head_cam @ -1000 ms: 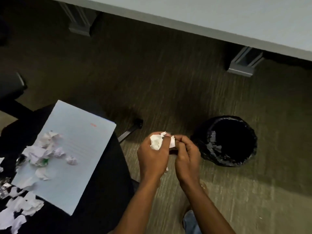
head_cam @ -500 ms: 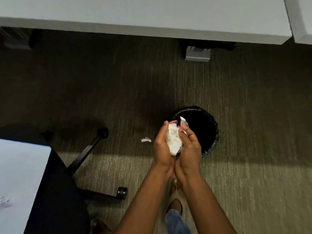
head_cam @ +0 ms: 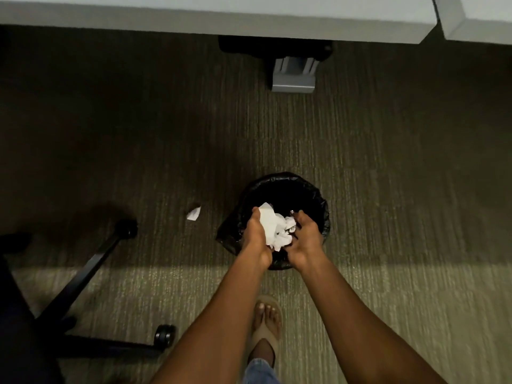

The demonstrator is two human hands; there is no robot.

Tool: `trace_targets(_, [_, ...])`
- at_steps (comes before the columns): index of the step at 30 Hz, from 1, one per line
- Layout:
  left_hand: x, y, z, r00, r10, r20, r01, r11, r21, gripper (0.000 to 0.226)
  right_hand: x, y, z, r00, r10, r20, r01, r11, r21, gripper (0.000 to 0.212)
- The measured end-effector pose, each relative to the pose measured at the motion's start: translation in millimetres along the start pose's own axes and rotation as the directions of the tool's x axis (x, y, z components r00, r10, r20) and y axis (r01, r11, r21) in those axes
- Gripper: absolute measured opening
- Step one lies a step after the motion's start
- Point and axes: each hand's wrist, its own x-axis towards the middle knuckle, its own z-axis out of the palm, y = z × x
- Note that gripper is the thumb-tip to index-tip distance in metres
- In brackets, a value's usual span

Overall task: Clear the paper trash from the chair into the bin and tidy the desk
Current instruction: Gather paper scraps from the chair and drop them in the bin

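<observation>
A round bin (head_cam: pixel 281 179) lined with a black bag stands on the carpet in the middle of the view. Both my hands are held over its opening. My left hand (head_cam: pixel 256 235) cups a wad of crumpled white paper (head_cam: pixel 274 227) against its palm. My right hand (head_cam: pixel 304 238) has drawn a little away from the left, its fingers spread and only the fingertips near the wad. One small white paper scrap (head_cam: pixel 194 213) lies on the carpet to the left of the bin. The chair's seat is out of view.
The black wheeled base of the chair (head_cam: pixel 91 270) spreads over the floor at the lower left. The pale desk edge (head_cam: pixel 221 20) runs along the top, with a grey desk leg (head_cam: pixel 293 79) beyond the bin. My sandalled foot (head_cam: pixel 266 322) stands just before the bin.
I have turned from the chair to the bin. My hands, pressed together around the paper before, moved over the bin's opening and parted. A scrap lies on the carpet.
</observation>
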Motion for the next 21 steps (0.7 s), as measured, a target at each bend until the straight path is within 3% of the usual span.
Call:
trace_targets(5, [21.7, -9.9, -7.2, 1.000, -0.021, 0.002, 0.020, 0.996, 0.085, 0.062, 19.2, 5.2, -4.7, 0.998, -0.060, -0.026, 0.057, 0.993, -0.104, 0.027])
trace_targets(10, [28.7, -12.5, -16.3, 0.999, 0.042, 0.012, -0.043, 0.990, 0.132, 0.057, 32.5, 11.7, -7.4, 0.995, -0.095, -0.036, 0.089, 0.987, -0.135, 0.049])
trace_targets(15, [31.1, -8.3, -40.1, 0.991, 0.130, 0.043, -0.134, 0.986, 0.099, 0.055, 31.9, 24.7, -4.6, 0.990, -0.143, -0.006, 0.140, 0.973, -0.184, 0.032])
trace_targets(18, [35.5, 2.3, -61.4, 0.977, 0.212, -0.026, -0.210, 0.976, 0.062, 0.045, 27.5, 42.6, 0.2, 0.986, -0.165, 0.008, 0.161, 0.950, -0.269, 0.048])
trace_targets(21, [47.7, 19.1, -89.9, 0.922, 0.344, -0.176, -0.321, 0.935, 0.148, 0.020, 22.7, 64.1, 9.1, 0.983, -0.173, 0.057, 0.182, 0.916, -0.358, 0.046])
